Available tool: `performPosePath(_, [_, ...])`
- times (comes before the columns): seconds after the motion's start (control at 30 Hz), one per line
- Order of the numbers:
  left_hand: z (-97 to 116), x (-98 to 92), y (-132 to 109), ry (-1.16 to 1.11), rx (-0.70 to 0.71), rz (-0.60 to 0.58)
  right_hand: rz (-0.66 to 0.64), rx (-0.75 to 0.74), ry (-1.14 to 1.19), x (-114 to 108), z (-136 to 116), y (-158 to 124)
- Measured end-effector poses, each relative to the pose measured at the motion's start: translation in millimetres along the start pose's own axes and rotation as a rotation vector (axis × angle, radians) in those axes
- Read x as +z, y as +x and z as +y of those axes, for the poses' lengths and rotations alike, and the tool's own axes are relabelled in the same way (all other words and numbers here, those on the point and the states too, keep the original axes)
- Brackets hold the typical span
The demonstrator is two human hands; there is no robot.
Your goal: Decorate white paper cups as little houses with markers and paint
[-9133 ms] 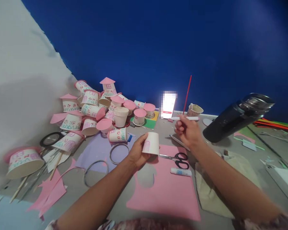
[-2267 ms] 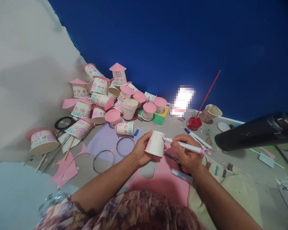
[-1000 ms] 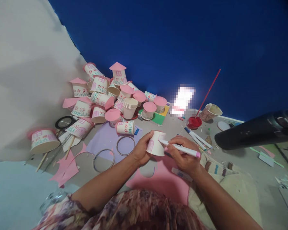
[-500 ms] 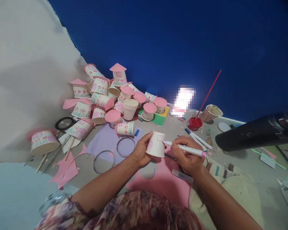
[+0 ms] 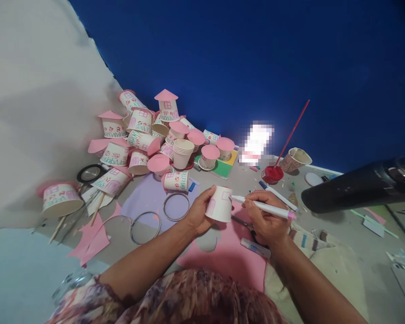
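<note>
The left hand (image 5: 199,215) curls round a tapering, rim-down paper cup (image 5: 219,206) above the desk (image 5: 236,179), short of its back edge; the right hand (image 5: 267,221) pinches a slim white marker (image 5: 270,209).

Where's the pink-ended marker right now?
In the head view, the marker is right of centre, held in the right hand, its tip at or very near the right side of the cup in the left hand.

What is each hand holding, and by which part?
The left hand holds a paper cup by its side; the right hand holds a white marker by its barrel, nearer the tip.
</note>
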State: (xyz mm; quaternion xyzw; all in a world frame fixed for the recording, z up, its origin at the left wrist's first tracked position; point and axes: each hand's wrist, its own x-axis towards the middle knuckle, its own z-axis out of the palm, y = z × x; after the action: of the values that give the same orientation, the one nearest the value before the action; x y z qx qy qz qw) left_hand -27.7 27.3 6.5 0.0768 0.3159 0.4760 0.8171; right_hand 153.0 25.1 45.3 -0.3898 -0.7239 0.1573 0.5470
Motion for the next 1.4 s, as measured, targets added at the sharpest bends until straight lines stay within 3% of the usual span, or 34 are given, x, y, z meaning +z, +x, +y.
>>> performPosePath(0.27, [-3.5,4.2,0.0,0.019,0.054,0.006,-0.058,-0.093,-0.051,1.8,-5.8,3.5])
performPosePath(0.47, [-3.3,5.6,0.1,0.028,0.066,0.033,-0.086,-0.09,-0.09,1.8,-5.4,3.4])
performPosePath(0.9, [-0.1,3.6,-3.1,0.012,0.01,0.01,0.007,-0.003,-0.049,-0.3,-2.8,2.8])
performPosePath(1.4, [-3.0,5.2,-2.7,0.034,0.042,-0.005,-0.055,-0.053,-0.074,0.4,-3.6,4.0])
